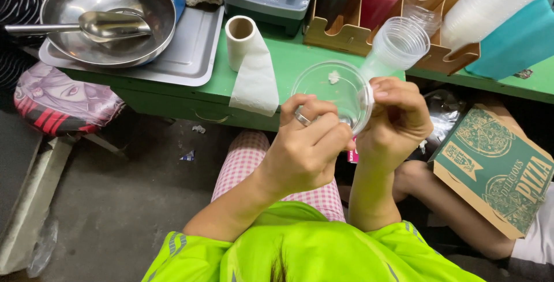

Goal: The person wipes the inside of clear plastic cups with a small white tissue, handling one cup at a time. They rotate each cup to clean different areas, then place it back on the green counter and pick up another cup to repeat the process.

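Round steel bowl (109, 19) with ladle, far left; white paper-towel roll (249, 63) on green counter (300, 57). Centre: left hand (306, 143) and right hand (395, 123), fingers pinched on the rim of a clear round plastic lid (332, 94) held above the lap, just beside stacked clear cups (395, 45).

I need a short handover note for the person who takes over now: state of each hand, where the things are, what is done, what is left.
Left hand: grips the near rim of the clear lid; ring on one finger.
Right hand: pinches the lid's right edge, beside the stack of clear cups.
Things: the lid is held over the edge of the green table. A small white bit shows on the lid. The paper roll stands to the left; the metal bowl with a ladle sits farther left.
Done: lid is in both hands.
Left: the white bit is still on it; the lid is on no cup.
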